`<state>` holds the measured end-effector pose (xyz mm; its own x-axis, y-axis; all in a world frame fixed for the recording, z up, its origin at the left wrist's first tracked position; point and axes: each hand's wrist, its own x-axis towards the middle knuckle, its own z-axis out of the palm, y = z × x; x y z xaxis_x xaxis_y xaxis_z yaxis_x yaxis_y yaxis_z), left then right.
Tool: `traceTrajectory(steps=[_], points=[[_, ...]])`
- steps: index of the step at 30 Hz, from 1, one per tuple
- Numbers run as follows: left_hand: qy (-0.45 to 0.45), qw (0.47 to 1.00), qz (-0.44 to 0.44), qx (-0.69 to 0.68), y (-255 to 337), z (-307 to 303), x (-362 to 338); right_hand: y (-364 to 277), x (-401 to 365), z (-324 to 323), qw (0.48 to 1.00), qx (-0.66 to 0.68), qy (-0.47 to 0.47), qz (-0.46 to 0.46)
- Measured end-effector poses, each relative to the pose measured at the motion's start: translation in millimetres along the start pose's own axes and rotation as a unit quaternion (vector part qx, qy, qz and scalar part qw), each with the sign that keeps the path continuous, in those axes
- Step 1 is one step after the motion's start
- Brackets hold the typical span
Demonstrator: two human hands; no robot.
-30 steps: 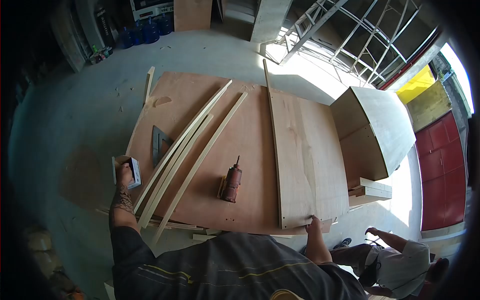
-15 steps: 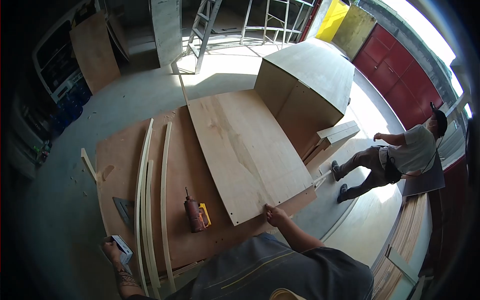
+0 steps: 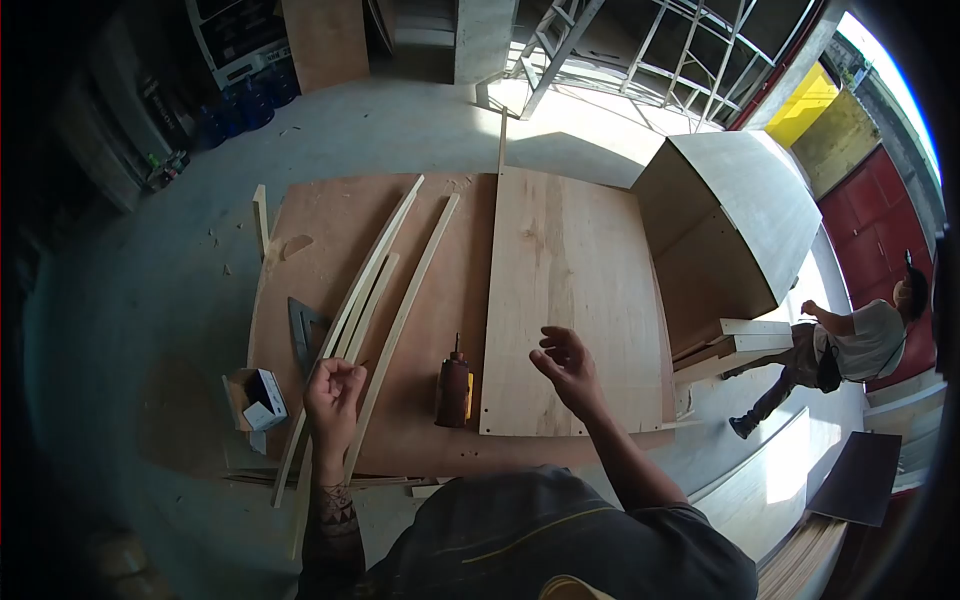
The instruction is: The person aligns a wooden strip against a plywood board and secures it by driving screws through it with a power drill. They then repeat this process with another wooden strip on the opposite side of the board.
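My left hand, fingers pinched together, hovers over several thin wooden strips; what it holds is too small to make out. Over the pale plywood panel is my right hand, raised, fingers loosely curled and apart, with nothing visible in it. Between the hands, a dark red power drill lies on the brown board, its bit pointing away from me. A small open cardboard box sits at the board's left edge. Near it rests a dark triangular square, partly beside the strips.
A large plywood box stands beyond the panel at right, with stacked boards at its near end. A co-worker walks at far right. Metal ladders stand behind. Blue water bottles are at back left.
My left hand has let go of the small box and moved right, over the strips. My right hand has lifted off the panel's near edge. My view has turned left.
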<state>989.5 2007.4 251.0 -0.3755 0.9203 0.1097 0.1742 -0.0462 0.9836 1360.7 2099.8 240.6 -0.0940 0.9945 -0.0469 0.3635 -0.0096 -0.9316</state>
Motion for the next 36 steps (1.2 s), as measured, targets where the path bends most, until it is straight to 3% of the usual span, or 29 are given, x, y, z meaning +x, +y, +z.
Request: traceTrajectory(steps=[1,3,5,6,8,11,13,15,17,19,20,21,22,24,25,27,28,32,35,36], points=[[-0.028,0.999,0.000,-0.032,22,23,4,-39,15,9,0.992,-0.010,-0.039,-0.117],[-0.093,0.995,0.023,0.006,42,48,16,-108,27,28,0.952,-0.029,-0.154,-0.264],[-0.123,0.992,0.033,-0.026,60,72,16,-144,22,42,0.917,-0.096,-0.243,-0.300],[-0.130,0.990,0.044,-0.023,56,77,15,-138,24,51,0.887,-0.140,-0.230,-0.376],[-0.135,0.990,0.049,-0.016,51,78,11,-128,19,52,0.902,-0.110,-0.234,-0.347],[-0.177,0.984,-0.028,0.005,48,73,0,-102,17,46,0.923,-0.059,-0.228,-0.304],[-0.099,0.992,-0.026,0.068,22,58,-3,-72,32,36,0.951,-0.099,-0.090,-0.278],[-0.094,0.991,-0.025,0.090,-44,42,-17,-17,71,24,0.982,-0.084,0.014,-0.169],[-0.143,0.929,0.040,0.339,-109,36,-46,42,117,21,0.990,-0.043,0.087,-0.102],[-0.183,0.913,0.128,0.342,-120,67,-63,122,169,39,0.981,-0.088,0.103,-0.137],[-0.206,0.955,0.008,0.211,-98,91,-61,147,190,48,0.968,-0.135,0.120,-0.172],[-0.223,0.965,-0.114,0.074,-76,115,-60,155,201,56,0.969,-0.128,0.125,-0.169],[-0.226,0.964,-0.110,0.082,-86,132,-60,160,213,68,0.985,-0.090,0.099,-0.113],[-0.110,0.990,-0.069,0.061,-105,152,-65,170,236,88,0.998,-0.032,0.052,-0.021],[-0.115,0.989,-0.068,0.069,-108,158,-64,180,243,93,0.998,-0.025,0.055,-0.017],[-0.057,0.997,-0.008,0.057,-110,161,-59,191,255,104,0.984,-0.107,0.102,-0.098],[-0.099,0.992,-0.068,0.028,-113,155,-58,195,255,105,0.983,-0.106,0.103,-0.107],[-0.210,0.972,-0.084,0.071,-119,132,1,200,249,108,0.972,-0.167,0.107,-0.122],[-0.183,0.959,-0.210,-0.052,-109,155,56,204,255,109,0.972,-0.167,0.102,-0.126],[-0.204,0.956,-0.211,-0.003,-106,162,78,210,257,112,0.971,-0.175,0.103,-0.130]])
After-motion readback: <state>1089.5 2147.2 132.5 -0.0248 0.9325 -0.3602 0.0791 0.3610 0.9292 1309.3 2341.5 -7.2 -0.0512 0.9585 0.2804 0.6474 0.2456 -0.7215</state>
